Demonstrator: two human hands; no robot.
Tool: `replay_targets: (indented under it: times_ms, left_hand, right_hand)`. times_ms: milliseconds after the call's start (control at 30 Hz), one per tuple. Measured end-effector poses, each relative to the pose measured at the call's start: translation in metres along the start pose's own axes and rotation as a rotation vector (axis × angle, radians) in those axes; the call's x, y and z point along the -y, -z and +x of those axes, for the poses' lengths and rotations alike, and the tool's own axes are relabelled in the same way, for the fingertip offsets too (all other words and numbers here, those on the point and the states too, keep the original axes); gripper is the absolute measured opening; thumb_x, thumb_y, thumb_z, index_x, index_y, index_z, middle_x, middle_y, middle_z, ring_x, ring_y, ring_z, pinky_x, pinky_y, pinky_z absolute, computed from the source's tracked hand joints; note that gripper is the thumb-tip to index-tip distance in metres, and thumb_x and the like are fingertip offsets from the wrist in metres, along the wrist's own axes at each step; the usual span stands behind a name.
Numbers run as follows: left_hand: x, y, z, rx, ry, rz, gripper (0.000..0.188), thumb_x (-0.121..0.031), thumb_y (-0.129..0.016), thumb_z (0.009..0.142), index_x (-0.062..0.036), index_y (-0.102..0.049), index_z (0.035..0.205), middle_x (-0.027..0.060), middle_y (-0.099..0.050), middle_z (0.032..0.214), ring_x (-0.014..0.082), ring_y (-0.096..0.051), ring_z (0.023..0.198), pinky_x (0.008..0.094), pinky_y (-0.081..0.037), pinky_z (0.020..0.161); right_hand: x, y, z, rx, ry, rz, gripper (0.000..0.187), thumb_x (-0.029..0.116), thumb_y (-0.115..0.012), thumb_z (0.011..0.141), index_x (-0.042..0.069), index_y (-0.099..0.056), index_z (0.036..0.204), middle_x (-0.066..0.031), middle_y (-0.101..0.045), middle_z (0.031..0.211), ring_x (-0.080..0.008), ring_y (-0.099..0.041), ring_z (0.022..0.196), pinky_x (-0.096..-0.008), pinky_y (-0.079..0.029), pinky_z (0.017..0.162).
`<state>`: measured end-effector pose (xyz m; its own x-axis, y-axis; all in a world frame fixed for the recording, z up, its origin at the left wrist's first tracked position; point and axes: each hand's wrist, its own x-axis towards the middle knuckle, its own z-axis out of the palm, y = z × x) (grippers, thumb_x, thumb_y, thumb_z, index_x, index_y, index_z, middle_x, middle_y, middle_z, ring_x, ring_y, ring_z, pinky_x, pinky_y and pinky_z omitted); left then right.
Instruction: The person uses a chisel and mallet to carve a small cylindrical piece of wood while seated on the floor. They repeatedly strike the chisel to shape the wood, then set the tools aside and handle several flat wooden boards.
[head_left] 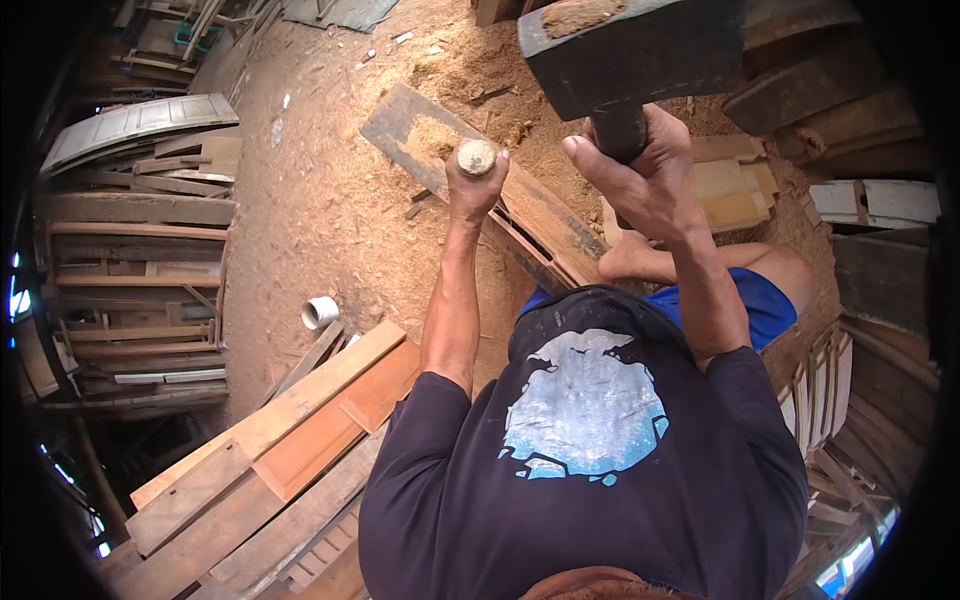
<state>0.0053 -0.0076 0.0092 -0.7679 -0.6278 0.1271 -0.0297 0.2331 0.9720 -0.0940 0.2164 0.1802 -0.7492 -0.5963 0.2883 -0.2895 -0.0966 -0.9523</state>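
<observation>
My left hand (472,195) is closed round the upright handle of a chisel (477,157). I see the handle's pale round butt end on; its blade is hidden below my fist. Under that hand a long wooden board (552,212) runs slantwise from far left towards my lap, with a dark slot cut along its near edge and sawdust on top. My right hand (650,180) grips the dark handle of a big mallet (640,65). The block-shaped head is raised above the board, to the right of the chisel and apart from it.
Stacked planks (140,280) line the left side. More boards (300,440) lie at my near left, by a white cup-like piece (320,312). Beyond my bent bare leg (640,262) are pale wood offcuts (735,190). Wood shavings (310,190) cover the ground.
</observation>
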Motion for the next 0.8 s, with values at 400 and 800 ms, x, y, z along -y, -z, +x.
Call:
replay_targets:
  times_ms: [400,800]
  left_hand:
    - [0.012,0.002,-0.016,0.044,-0.088,0.166,0.021,-0.007,-0.077,0.083,-0.0022,-0.067,0.101,0.0061,-0.07,0.086,0.0133,-0.066,0.079,0.0284,-0.054,0.075]
    - [0.038,0.019,-0.033,0.113,-0.123,0.216,0.024,-0.008,-0.079,0.082,-0.004,-0.057,0.092,0.0031,-0.062,0.079,0.0125,-0.06,0.073,0.0301,-0.051,0.067]
  right_hand:
    - [-0.014,-0.006,0.007,-0.062,0.106,-0.067,0.016,0.009,-0.078,0.086,0.004,-0.064,0.082,-0.0012,-0.059,0.066,-0.0149,-0.056,0.058,-0.0298,-0.045,0.054]
    - [-0.051,-0.03,0.017,0.232,0.026,-0.477,0.031,0.012,-0.072,0.08,0.006,-0.064,0.11,-0.021,-0.069,0.077,-0.0399,-0.071,0.076,-0.0493,-0.055,0.069]
